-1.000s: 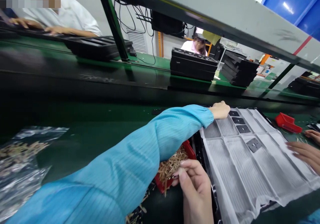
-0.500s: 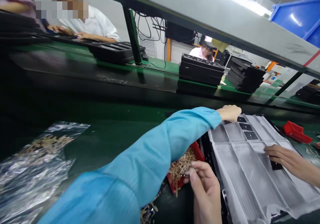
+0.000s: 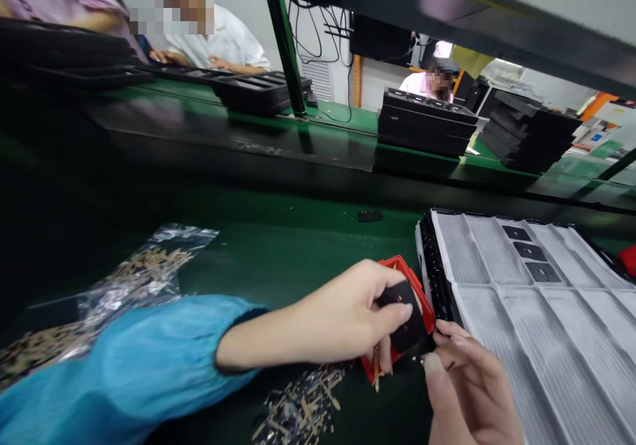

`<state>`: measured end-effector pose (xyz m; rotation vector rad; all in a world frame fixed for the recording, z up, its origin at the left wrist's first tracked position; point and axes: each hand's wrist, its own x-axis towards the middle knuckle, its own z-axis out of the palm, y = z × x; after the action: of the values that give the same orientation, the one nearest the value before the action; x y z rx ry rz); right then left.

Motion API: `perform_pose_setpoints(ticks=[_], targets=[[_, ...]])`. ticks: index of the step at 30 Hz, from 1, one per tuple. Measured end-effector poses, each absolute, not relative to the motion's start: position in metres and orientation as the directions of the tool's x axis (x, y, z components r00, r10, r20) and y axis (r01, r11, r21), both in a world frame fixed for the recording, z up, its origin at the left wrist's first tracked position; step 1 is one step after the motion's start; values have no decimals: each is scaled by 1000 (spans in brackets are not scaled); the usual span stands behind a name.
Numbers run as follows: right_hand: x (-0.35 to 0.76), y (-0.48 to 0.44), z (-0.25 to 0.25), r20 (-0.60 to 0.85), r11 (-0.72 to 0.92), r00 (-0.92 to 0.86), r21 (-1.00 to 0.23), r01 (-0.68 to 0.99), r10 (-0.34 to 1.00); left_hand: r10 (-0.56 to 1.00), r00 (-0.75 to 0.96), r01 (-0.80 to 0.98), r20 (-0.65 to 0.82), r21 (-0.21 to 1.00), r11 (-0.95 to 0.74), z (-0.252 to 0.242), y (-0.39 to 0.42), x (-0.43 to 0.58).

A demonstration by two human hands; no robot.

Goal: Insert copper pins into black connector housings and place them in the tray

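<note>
Over the bin (image 3: 419, 289), the left hand (image 3: 362, 307) gripped a plate (image 3: 409, 332); beside the bin, the right hand (image 3: 474, 382) was curled, its hold unclear. Marks (image 3: 259, 147) behind the bin were unreadable.

A loose, creased blue sleeve (image 3: 149, 359) gathers at the cuff (image 3: 221, 322); both hands (image 3: 360, 309) bare.

A grey shelf (image 3: 561, 28) slants above a green workbench (image 3: 258, 253). Beyond, black cables (image 3: 339, 32) hang before a pale wall (image 3: 243, 1) and louvred panel (image 3: 317, 79).
</note>
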<state>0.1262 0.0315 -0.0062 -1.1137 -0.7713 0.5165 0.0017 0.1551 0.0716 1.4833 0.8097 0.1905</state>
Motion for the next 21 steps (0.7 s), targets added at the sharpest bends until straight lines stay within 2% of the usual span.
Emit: perform_pose_setpoints(ticks=[3,8,12,17,21], targets=[[125,34,-9,215,290,641,-957,-13,737,612,723,281,-320,946,163,57,137,-5],[122,33,-11,117,217,651,-973,-75,750,673,725,180,-147,983,22,40,119,-11],[122,34,-9,109,208,663,-976,-71,740,698,704,229,-128,972,-52,40,109,-12],[117,34,-4,54,178,711,-979,-101,701,682,718,215,-137,976,-30,39,103,-10],[117,33,-8,69,137,742,-990,-30,667,680,718,226,-146,974,-29,42,101,-9]])
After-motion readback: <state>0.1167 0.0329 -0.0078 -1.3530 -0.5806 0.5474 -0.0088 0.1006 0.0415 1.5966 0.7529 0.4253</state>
